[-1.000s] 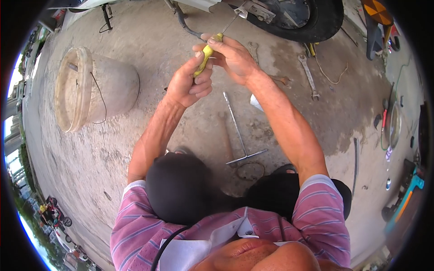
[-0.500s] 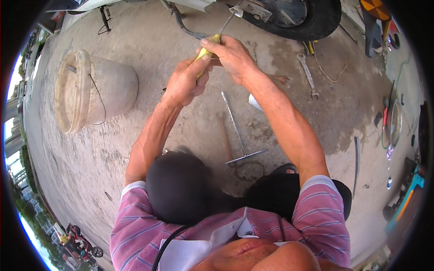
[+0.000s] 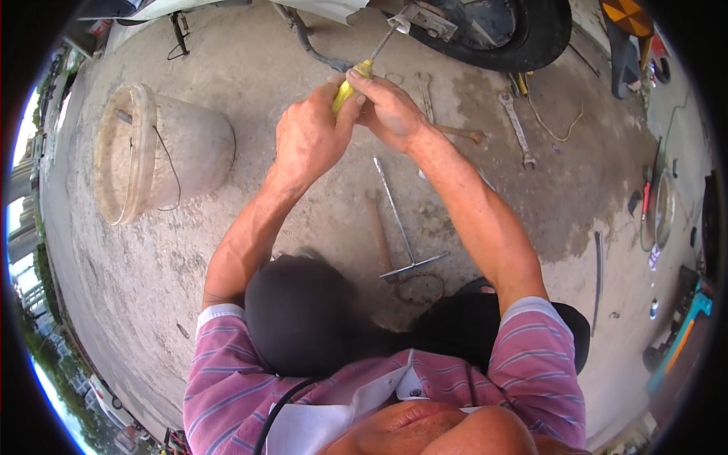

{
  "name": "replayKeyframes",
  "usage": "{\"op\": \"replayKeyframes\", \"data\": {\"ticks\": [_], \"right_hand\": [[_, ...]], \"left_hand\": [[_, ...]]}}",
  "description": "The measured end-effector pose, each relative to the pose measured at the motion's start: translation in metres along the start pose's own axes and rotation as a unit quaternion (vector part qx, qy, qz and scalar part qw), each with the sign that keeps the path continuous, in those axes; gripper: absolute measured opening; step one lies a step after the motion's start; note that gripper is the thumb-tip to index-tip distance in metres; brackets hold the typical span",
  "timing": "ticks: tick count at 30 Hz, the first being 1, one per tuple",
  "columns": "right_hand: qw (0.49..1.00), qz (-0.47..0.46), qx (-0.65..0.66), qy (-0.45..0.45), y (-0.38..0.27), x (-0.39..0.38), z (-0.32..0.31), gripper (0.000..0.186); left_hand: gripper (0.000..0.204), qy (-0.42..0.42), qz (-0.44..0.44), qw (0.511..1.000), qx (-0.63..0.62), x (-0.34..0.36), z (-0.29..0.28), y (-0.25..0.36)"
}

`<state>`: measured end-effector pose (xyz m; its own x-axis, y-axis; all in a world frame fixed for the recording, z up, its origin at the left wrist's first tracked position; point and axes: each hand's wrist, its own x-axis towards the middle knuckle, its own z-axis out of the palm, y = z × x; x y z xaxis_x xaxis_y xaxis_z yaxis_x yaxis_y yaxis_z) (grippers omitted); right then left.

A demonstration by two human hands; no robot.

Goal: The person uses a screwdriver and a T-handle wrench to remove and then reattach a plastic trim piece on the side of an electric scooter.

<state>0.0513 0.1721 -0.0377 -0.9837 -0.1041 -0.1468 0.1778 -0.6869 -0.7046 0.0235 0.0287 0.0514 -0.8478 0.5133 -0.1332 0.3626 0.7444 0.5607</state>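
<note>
Both my hands are closed around the yellow handle of a screwdriver. My left hand wraps the lower part of the handle, thumb along it. My right hand grips it from the right, with its thumb near the collar. The metal shaft points up and away. Its tip reaches a light metal piece beside the wheel of a vehicle; whether it touches is too small to tell. A bent dark metal tube lies just beyond my left hand.
On the concrete floor lie a T-handle wrench, a large spanner, another spanner and a rusty tool. A dirty white bucket stands at left. A dark strip and a turquoise object are at right.
My left hand has turned and moved up the handle. My right hand has shifted slightly down, and its forearm now mostly covers the white item beside it. The screwdriver stays in both hands.
</note>
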Motion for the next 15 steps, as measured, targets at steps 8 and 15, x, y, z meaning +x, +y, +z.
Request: {"op": "replayKeyframes", "data": {"ticks": [8,15], "right_hand": [[0.999,0.02,0.044,-0.013,0.004,0.001,0.0,0.04],[0.99,0.046,0.106,-0.085,0.007,0.008,-0.011,0.041]], "left_hand": [[0.024,-0.222,-0.077,0.873,-0.427,0.015,0.011,-0.03],[0.024,-0.339,-0.05,0.606,-0.718,0.014,0.057,-0.057]]}}
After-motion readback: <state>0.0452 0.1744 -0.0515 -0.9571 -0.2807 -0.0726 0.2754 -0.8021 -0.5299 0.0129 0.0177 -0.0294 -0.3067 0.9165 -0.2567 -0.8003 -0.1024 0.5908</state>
